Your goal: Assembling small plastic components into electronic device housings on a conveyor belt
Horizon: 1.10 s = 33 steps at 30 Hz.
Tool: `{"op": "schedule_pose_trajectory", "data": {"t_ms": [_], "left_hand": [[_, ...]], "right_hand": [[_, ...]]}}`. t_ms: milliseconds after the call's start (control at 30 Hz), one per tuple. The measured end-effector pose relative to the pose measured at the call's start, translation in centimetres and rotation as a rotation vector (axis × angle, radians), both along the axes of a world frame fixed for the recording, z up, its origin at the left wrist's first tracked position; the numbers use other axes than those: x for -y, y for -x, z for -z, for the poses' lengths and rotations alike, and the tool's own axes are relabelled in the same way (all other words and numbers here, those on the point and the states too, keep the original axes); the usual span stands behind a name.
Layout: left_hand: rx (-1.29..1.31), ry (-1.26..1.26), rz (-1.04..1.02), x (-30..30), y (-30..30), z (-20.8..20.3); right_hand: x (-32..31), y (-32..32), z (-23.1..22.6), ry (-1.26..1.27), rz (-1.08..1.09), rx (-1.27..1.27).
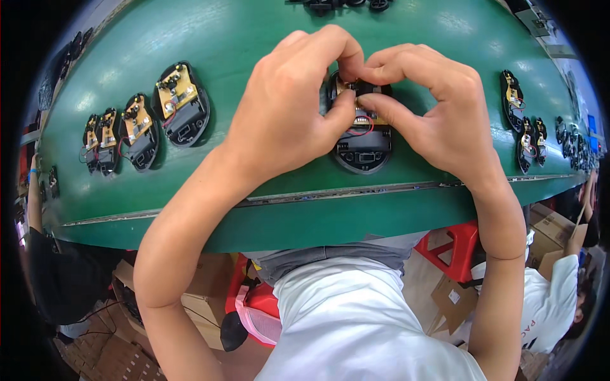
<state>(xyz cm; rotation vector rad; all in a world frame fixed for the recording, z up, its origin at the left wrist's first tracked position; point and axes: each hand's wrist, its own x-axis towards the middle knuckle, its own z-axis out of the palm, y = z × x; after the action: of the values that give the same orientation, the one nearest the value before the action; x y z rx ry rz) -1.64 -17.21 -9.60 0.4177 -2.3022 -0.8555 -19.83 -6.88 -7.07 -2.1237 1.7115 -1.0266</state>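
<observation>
Head view: oval plastic shell [363, 143]

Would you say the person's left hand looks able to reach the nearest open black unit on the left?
Probably yes: only bare green table shows between the left hand and that black unit, though the hand is occupied at the centre unit.

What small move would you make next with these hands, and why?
I'd probably ease the right hand slightly aside while the left hand steadies the black oval shell: both hands' fingertips crowd over its upper end, hiding much of the yellowish circuit board, so I can't tell what they grip or whether it sits properly.
</observation>
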Motion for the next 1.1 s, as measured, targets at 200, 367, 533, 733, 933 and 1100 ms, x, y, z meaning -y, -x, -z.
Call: {"op": "schedule_pose_trajectory", "data": {"t_ms": [200, 367, 533, 733, 933, 1100], "left_hand": [[0.015, -0.03, 0.031, 0.2, -0.4, 0.0], [0.109, -0.167, 0.04, 0.5, -0.6, -0.2], [0.084, -0.314, 0.018, -0.1, -0.6, -0.4], [-0.066, -0.284, -0.029, -0.1, 0.3, 0.7], [-0.052, -0.249, -0.023, 0.0, -0.2, 0.7], [-0.009, -0.281, 0.024, 0.2, -0.2, 0.2]], "right_hand": [[-0.2, -0.2, -0.5, 0.008, 0.016, -0.101], [0.2, -1.1, -1.9, -0.024, 0.034, -0.167], [1.1, -0.5, -4.3, -0.105, -0.051, -0.189], [1.1, 0.9, -1.8, -0.06, -0.078, -0.082], [-0.5, -2.1, -1.3, 0.148, 0.076, -0.393], [-0.1, -0.5, -0.9, 0.056, 0.04, -0.186]]}}
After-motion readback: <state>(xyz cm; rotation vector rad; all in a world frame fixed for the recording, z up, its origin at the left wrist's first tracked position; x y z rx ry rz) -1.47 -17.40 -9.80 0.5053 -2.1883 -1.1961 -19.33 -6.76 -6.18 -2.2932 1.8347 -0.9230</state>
